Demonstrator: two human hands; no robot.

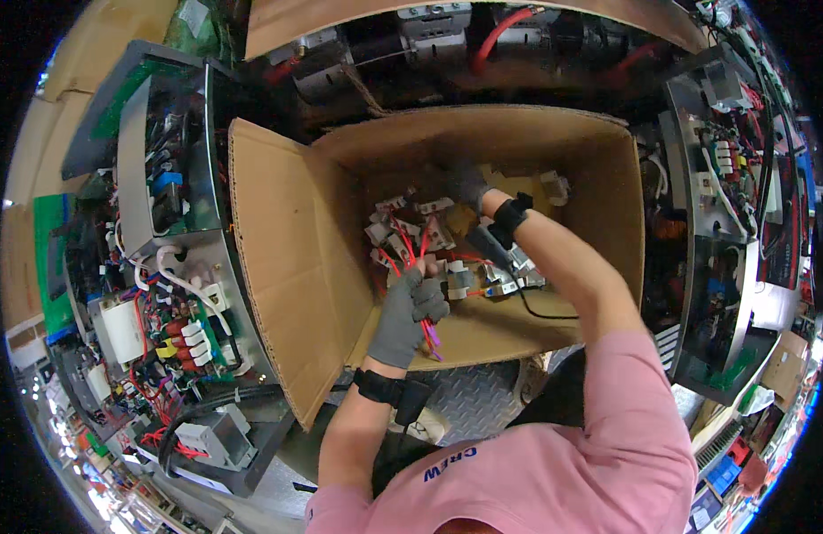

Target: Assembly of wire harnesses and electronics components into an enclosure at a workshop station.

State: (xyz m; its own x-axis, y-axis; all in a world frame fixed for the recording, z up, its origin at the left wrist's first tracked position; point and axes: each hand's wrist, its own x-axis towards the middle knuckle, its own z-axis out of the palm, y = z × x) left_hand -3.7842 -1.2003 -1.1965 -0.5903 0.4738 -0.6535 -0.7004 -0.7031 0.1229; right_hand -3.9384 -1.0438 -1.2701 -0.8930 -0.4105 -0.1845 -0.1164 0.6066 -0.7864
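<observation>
An open cardboard box [282, 254] stands in front of me, with several small white and silver metal parts [465, 278] in a loose heap inside. My left hand [410, 311], in a grey glove, is closed around a bunch of red wires [411, 242] over the box's near left part. The wires stick out above the fist toward small white metal pieces, and red and purple ends hang below it. My right hand [467, 185], also gloved, reaches down toward the far side of the box. It is dark and smeared, so its fingers cannot be made out.
Opened electronic units with circuit boards and cables stand on the left [185, 334] and on the right [723, 178]. Behind the box lies another container with large metal parts [438, 36] and thick red cables. Patterned metal flooring [478, 396] shows below the box.
</observation>
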